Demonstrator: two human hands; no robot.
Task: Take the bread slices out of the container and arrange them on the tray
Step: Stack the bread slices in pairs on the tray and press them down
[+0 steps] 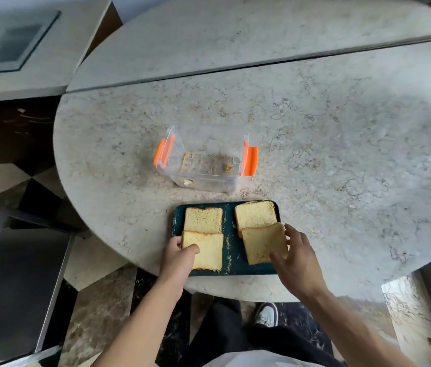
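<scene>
A dark green tray (pixel 231 235) lies at the table's near edge with several bread slices on it. Two slices sit at the back, one left (pixel 203 219) and one right (pixel 255 214). My left hand (pixel 178 256) grips the left edge of the front left slice (pixel 207 250), thumb on top. My right hand (pixel 295 256) holds the front right slice (pixel 262 245), which is tilted and overlaps the back right slice. The clear container (pixel 206 165) with orange side clips stands beyond the tray and holds only crumbs.
The round marble table (pixel 341 154) stretches far and to the right of the tray. A low dark cabinet (pixel 16 287) stands at the left. My legs and a shoe (pixel 267 315) show below the table edge.
</scene>
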